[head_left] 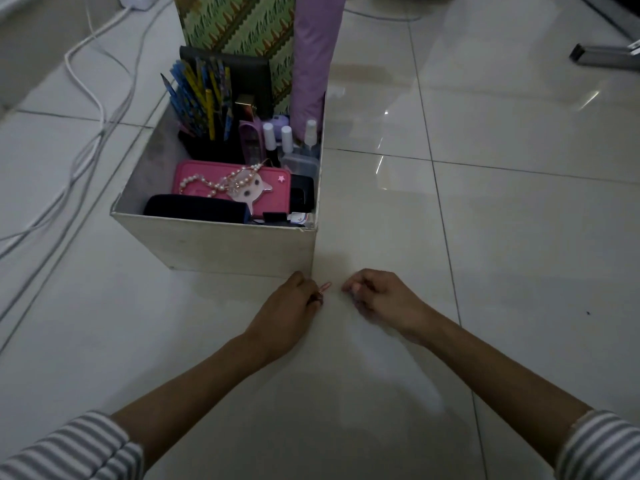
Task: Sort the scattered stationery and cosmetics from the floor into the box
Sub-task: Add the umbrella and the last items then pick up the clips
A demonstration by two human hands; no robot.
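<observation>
A beige box (221,242) stands on the tiled floor and is packed with things: a black cup of pencils (201,98), a pink case (204,178) with a pearl bracelet and a cat mirror on it, small bottles (277,136), and a dark pouch (194,209). Just below the box's near right corner, my left hand (284,313) pinches a small pink clip (325,287) close to the floor. My right hand (377,299) hovers a little to the right of it, fingers curled, with nothing visible in it.
White cables (83,133) trail over the floor to the left of the box. A green patterned folder (242,26) and a purple roll (313,57) rise from the box's far end. A metal furniture foot (602,57) lies far right.
</observation>
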